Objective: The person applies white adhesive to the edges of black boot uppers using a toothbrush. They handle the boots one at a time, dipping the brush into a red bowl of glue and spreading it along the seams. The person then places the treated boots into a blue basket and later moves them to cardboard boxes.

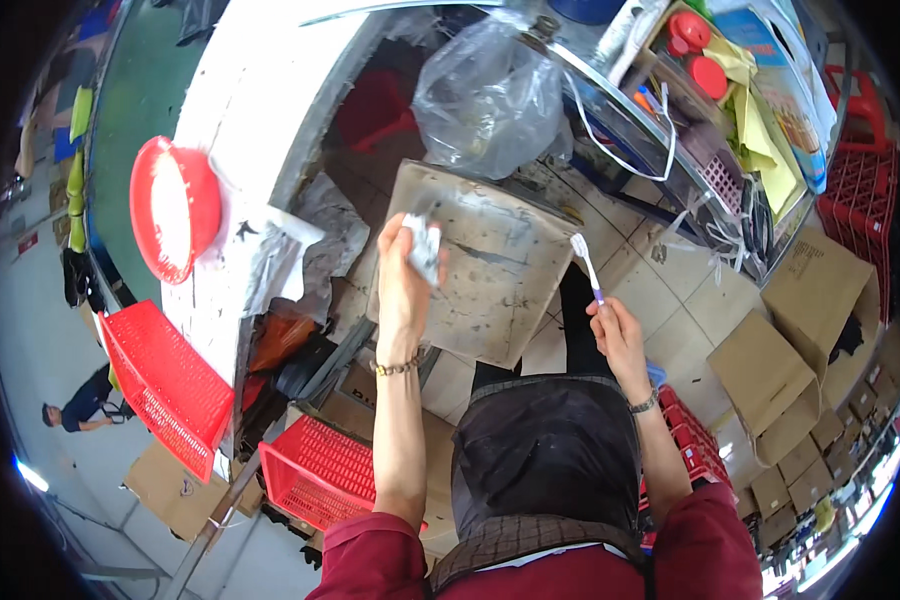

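Observation:
My left hand (402, 265) is closed around a small white and grey piece (423, 249), blurred, so its kind is unclear. The piece is above a worn, stained square board (500, 290) in front of me. To the right, my right hand (620, 338) grips a toothbrush (592, 270) by its white and purple handle. Its white bristle head points up and away from me, just past the board's right edge. The toothbrush and the white and grey piece are well apart.
At left, a white worktable (225, 100) bears a red basin (210, 205). Red plastic baskets (170, 375) stand near it. A clear plastic bag (485, 100) lies beyond the board. A cluttered shelf (715, 180) and open cardboard boxes (765, 375) are at right. Another person (80, 402) is far left.

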`<state>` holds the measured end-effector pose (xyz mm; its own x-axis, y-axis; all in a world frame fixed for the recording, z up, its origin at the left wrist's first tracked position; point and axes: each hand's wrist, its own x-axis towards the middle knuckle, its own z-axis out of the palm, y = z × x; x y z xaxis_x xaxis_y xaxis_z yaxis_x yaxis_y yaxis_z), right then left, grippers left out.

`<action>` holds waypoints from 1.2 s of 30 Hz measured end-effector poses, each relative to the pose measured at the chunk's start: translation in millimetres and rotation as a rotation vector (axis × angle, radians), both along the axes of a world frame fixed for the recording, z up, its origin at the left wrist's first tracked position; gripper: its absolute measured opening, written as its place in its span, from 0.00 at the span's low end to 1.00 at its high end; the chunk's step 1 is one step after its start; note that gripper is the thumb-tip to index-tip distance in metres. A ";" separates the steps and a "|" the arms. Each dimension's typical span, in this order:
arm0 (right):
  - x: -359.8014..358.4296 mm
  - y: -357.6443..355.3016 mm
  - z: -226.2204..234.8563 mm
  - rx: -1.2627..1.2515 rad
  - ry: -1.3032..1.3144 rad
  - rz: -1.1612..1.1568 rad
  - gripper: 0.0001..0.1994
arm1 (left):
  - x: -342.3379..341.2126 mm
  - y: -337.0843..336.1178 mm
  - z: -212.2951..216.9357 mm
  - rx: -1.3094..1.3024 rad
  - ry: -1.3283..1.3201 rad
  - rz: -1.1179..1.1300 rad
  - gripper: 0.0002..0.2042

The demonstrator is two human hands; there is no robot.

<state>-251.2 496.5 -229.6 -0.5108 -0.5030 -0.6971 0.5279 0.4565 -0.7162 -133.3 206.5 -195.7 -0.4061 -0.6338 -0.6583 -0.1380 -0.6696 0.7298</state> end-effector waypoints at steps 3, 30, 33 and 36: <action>11.6 -6.9 12.8 0.007 -0.011 -0.021 0.11 | -39.2 -15.0 7.8 -0.130 0.260 -0.178 0.24; 11.8 -60.0 123.5 -0.435 -0.678 -0.217 0.15 | -42.8 42.7 81.1 -0.483 -0.077 -0.429 0.12; 10.7 -60.9 127.4 -0.452 -0.744 -0.214 0.15 | -40.8 39.2 93.0 -0.700 -0.164 -0.439 0.11; 12.0 -62.3 128.1 -0.433 -0.704 -0.178 0.15 | -38.6 32.8 98.7 -0.884 -0.200 -0.472 0.09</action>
<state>-239.2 434.2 -101.4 -0.1264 -0.7521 -0.6468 0.9544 0.0854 -0.2859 -171.9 239.3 -97.1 -0.6742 -0.7294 -0.1162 -0.4221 0.2514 0.8710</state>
